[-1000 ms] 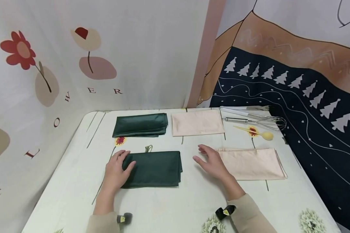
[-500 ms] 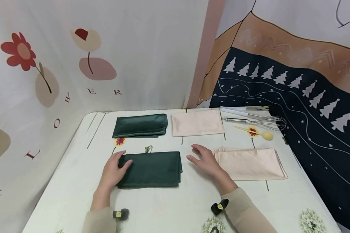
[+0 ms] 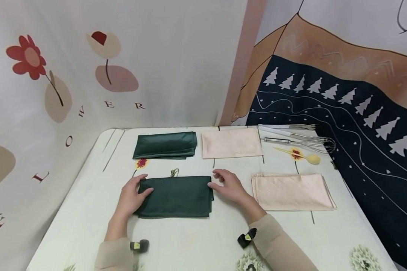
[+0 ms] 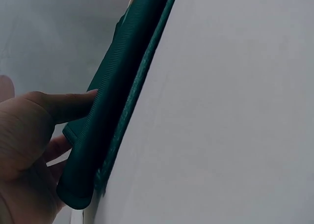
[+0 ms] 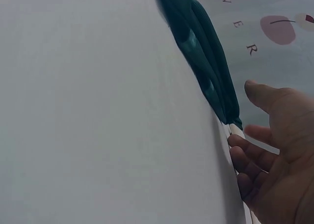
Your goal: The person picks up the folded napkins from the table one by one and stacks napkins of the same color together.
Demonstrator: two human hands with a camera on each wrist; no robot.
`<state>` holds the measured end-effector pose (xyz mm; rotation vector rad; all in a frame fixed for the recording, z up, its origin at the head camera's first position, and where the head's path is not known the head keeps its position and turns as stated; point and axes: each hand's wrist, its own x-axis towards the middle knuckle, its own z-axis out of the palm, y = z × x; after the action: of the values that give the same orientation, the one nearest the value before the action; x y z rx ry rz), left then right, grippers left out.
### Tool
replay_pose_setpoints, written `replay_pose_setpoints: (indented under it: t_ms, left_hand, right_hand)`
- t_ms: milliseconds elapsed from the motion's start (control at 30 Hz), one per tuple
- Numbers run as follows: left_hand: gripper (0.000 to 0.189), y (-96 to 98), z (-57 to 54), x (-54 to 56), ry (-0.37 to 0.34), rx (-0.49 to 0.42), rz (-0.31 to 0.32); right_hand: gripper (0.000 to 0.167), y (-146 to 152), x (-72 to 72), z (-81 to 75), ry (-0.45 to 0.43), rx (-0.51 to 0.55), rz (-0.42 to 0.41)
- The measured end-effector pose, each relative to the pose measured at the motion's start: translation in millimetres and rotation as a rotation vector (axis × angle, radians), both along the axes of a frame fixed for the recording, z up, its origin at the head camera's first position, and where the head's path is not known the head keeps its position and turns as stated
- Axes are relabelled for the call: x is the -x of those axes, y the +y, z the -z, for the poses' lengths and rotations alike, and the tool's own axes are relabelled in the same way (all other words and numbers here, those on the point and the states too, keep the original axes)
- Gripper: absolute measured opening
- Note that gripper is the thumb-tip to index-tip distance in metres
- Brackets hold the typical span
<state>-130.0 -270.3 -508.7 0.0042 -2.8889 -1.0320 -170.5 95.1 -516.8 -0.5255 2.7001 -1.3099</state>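
A dark green folded cloth (image 3: 178, 196) lies flat in the near middle of the table, a small green cord loop (image 3: 174, 172) showing behind its back edge. My left hand (image 3: 129, 196) grips its left end; in the left wrist view the thumb lies over the thick fold (image 4: 110, 101), with the fingers partly hidden beyond it. At the other end is my right hand (image 3: 231, 186), thumb tip right by the cloth's upper right corner. The right wrist view has that hand (image 5: 289, 130) with thumb and fingers spread apart, nothing between them, close to the cloth's end (image 5: 216, 67).
Behind lie a second green folded cloth (image 3: 165, 145) and a pale pink one (image 3: 232, 143). Another pink cloth (image 3: 293, 192) is right of my right hand. A whisk (image 3: 302, 142), white-handled utensils (image 3: 274, 130) and a yellow spoon (image 3: 312, 159) lie at back right. Curtains enclose the table.
My right hand has moved left, from beside the pink cloth to the green cloth's right end. The left hand has shifted slightly left, and the cloth's left edge has spread left with it.
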Motion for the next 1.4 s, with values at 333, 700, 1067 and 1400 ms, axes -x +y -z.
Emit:
replay_pose_setpoints:
  t_ms: [333, 700, 1067, 1400]
  left_hand:
    - [0.053, -0.7, 2.7, -1.6, -0.036, -0.159, -0.114]
    - [0.071, -2.3, -1.9, -7.6, -0.183, -0.2, -0.191]
    - [0.07, -7.9, -13.7, -16.4, -0.264, -0.325, -0.211]
    - [0.065, -6.2, -14.4, -23.2, -0.304, -0.339, -0.237]
  right_hand:
    - [0.044, -13, 2.9, 0.7, 0.016, -0.032, -0.055]
    - [0.024, -18, 7.7, -1.1, 0.012, -0.127, -0.036]
    - [0.03, -15, 10.1, -7.2, -0.087, 0.001, -0.052]
    - [0.029, -16, 7.1, -8.4, -0.177, 0.009, 0.063]
